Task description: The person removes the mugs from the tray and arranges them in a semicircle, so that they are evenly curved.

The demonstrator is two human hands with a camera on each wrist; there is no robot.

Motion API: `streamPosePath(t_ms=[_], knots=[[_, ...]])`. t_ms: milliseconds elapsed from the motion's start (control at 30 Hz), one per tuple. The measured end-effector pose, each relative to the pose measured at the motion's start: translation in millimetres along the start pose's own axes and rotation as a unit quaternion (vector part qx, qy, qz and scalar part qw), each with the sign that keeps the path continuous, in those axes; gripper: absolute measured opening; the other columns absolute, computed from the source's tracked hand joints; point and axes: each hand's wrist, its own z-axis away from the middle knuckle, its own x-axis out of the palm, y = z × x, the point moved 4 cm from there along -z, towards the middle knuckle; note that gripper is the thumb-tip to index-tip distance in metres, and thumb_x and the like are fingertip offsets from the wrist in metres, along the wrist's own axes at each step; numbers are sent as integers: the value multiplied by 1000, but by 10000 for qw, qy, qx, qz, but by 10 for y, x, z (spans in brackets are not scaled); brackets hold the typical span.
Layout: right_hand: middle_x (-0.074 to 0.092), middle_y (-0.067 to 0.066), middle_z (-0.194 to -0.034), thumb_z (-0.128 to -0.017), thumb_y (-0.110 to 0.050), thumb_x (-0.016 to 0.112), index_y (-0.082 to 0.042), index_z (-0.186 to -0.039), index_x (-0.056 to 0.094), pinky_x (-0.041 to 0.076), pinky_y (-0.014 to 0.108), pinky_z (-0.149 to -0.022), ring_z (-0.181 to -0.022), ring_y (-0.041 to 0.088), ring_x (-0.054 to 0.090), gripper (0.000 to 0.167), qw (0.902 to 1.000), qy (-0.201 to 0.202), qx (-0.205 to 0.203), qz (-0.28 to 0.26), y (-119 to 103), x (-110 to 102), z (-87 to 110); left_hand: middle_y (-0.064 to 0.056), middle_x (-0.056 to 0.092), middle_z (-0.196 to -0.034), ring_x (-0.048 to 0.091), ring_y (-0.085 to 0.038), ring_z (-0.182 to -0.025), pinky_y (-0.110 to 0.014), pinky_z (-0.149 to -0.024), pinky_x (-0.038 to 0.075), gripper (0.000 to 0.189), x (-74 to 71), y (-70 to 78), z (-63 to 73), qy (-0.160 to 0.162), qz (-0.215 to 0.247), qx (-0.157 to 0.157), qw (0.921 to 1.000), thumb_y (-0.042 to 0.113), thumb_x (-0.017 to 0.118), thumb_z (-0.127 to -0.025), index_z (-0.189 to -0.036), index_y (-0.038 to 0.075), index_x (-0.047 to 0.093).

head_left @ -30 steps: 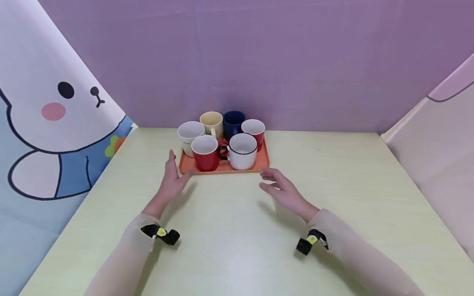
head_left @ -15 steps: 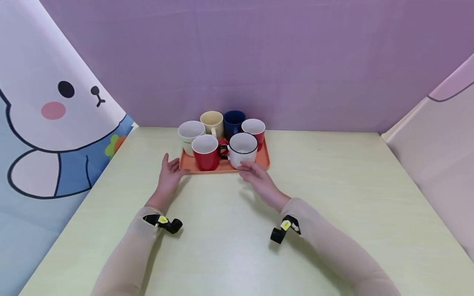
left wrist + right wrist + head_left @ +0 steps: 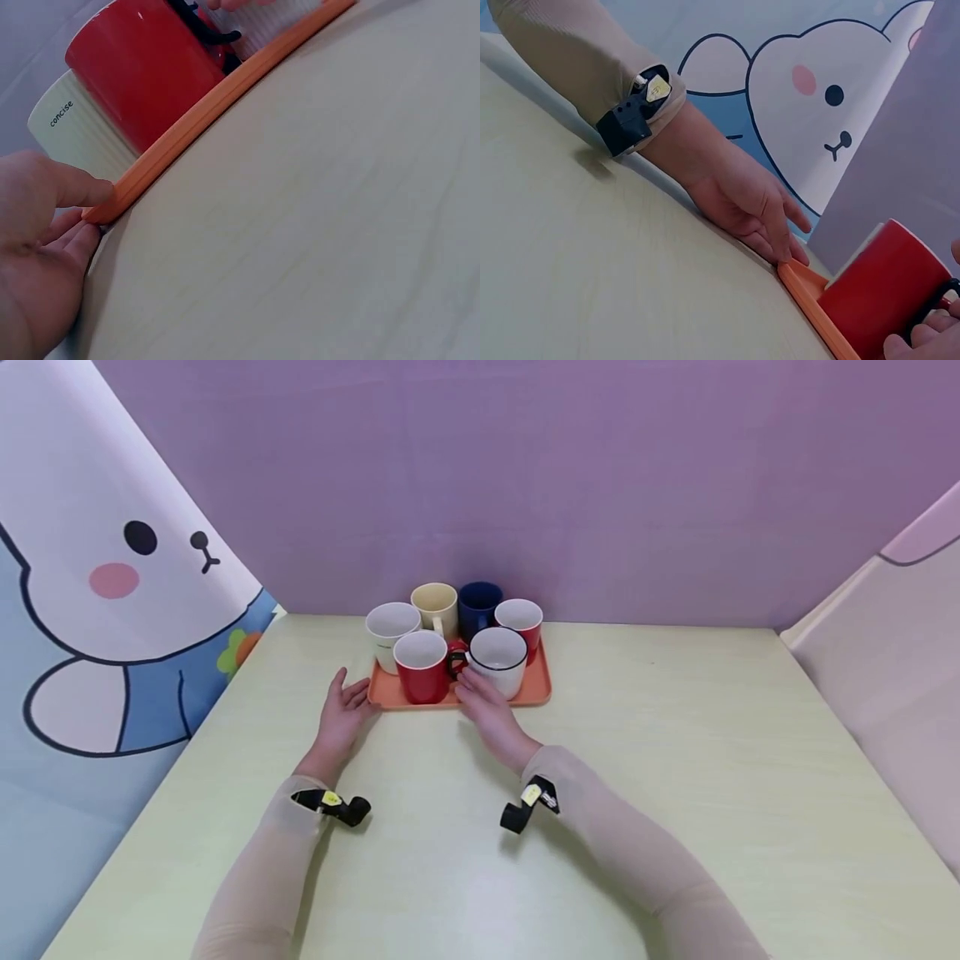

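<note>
An orange tray (image 3: 536, 689) at the back of the table holds several mugs. My left hand (image 3: 341, 720) pinches its front left corner, thumb on the rim and fingers low against the side, as the left wrist view shows. My right hand (image 3: 491, 714) reaches over the tray's front edge, fingers mostly straight. Its fingertips are right at the black handle (image 3: 456, 665) of a white mug (image 3: 501, 653) with a black rim, covering part of the mug's lower front. Just left of that handle stands a red mug (image 3: 422, 681) with a white inside.
Behind these stand a cream mug (image 3: 393, 639) lettered "concise", a pale yellow mug (image 3: 435, 606), a dark blue mug (image 3: 478, 606) and another red mug (image 3: 521, 620), all close together. A purple cloth wall (image 3: 600, 493) rises directly behind the tray.
My right hand has moved left and forward, from beside the tray's right corner to the white mug's handle. My left hand has closed in on the tray's left corner. The mugs have stayed put.
</note>
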Motion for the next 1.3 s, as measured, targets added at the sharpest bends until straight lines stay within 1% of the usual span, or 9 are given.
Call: streamPosePath(t_ms=[200, 367, 500, 667, 833, 967, 1100, 1167, 1300], knots=[[28, 19, -160, -104, -10, 50, 3, -154, 28, 28, 41, -120, -148, 29, 25, 56, 9990, 280, -110, 324, 9, 69, -105, -31, 30, -154, 32, -36, -143, -41, -117, 33, 85, 37, -4, -19, -35, 74, -40, 10000, -20, 50, -91, -158, 2, 3], [27, 21, -159, -103, -8, 50, 7, -153, 27, 28, 40, -120, -147, 32, 25, 57, 9986, 464, -138, 215, 45, 104, -207, -29, 31, -154, 32, -35, -143, -41, -117, 33, 81, 49, -27, -36, -53, 102, -60, 9999, -21, 50, -91, -157, 0, 10], [28, 21, -159, -101, -7, 51, 7, -153, 28, 29, 43, -120, -146, 34, 28, 58, 9981, 552, -118, 252, 53, 134, -241, -28, 32, -154, 33, -35, -143, -41, -116, 35, 79, 50, -31, -42, -30, 55, -39, 10000, -20, 51, -90, -157, 0, 13], [28, 18, -160, -101, -9, 50, 3, -153, 30, 27, 48, -120, -146, 31, 27, 57, 9979, 638, 60, 125, 74, 133, -265, -28, 32, -154, 33, -35, -143, -40, -116, 36, 78, 45, -46, -48, -30, 15, -67, 10000, -20, 51, -91, -156, -1, 14], [31, 20, -158, -99, -6, 52, 4, -149, 35, 31, 49, -118, -145, 32, 31, 54, 9972, 748, 76, 35, 71, 143, -270, -28, 30, -155, 32, -34, -144, -42, -118, 32, 78, 27, -42, -36, -53, 47, -152, 9999, -19, 51, -92, -157, 0, 12], [35, 21, -155, -99, -6, 53, 4, -146, 38, 36, 49, -114, -138, 33, 40, 51, 9962, 866, 86, 99, 66, 148, -253, -29, 30, -155, 32, -35, -144, -42, -118, 31, 78, 25, -42, -21, -44, 101, -105, 9999, -19, 51, -92, -157, -1, 11], [47, 21, -144, -100, -8, 53, 6, -139, 44, 43, 47, -108, -120, 33, 51, 42, 9947, 1019, 54, 94, 53, 145, -218, -28, 32, -154, 33, -35, -143, -41, -117, 34, 76, 16, -66, -30, 14, -29, -48, 10000, -18, 51, -93, -156, -1, 12], [53, 20, -134, -100, -8, 53, 7, -132, 48, 45, 46, -105, -112, 33, 53, 36, 9936, 1127, 1, 59, 40, 144, -194, -28, 32, -154, 34, -35, -143, -40, -116, 35, 76, 10, -64, -30, 37, -68, -65, 9999, -17, 51, -93, -156, 0, 13], [56, 21, -117, -101, -9, 54, 7, -122, 54, 46, 50, -104, -103, 33, 54, 27, 9903, 1378, -149, -15, 25, 120, -145, -27, 32, -154, 34, -34, -143, -40, -117, 34, 76, 3, -69, -36, 49, -112, -72, 9999, -17, 51, -93, -156, 0, 12]])
